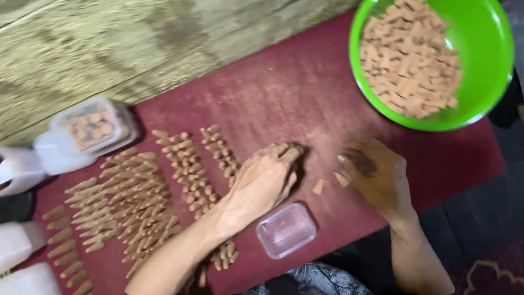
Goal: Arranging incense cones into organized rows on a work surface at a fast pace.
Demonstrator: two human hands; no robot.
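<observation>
My left hand (265, 177) rests palm down on the dark red mat (284, 93), fingers curled together at the mat's middle, beside rows of small brown cones (191, 169). My right hand (376, 175) is close by to the right, fingers bent around a small brown piece (342, 178) at its fingertips. A loose brown piece (317, 187) lies on the mat between the two hands. An empty clear plastic lid or tray (286, 229) sits just below my left hand.
A green bowl (486, 49) full of brown pieces stands at the top right. A clear box (95, 127) with cones lies at the left, with white containers (22, 240) beyond it. More cones (125, 202) cover the mat's left half.
</observation>
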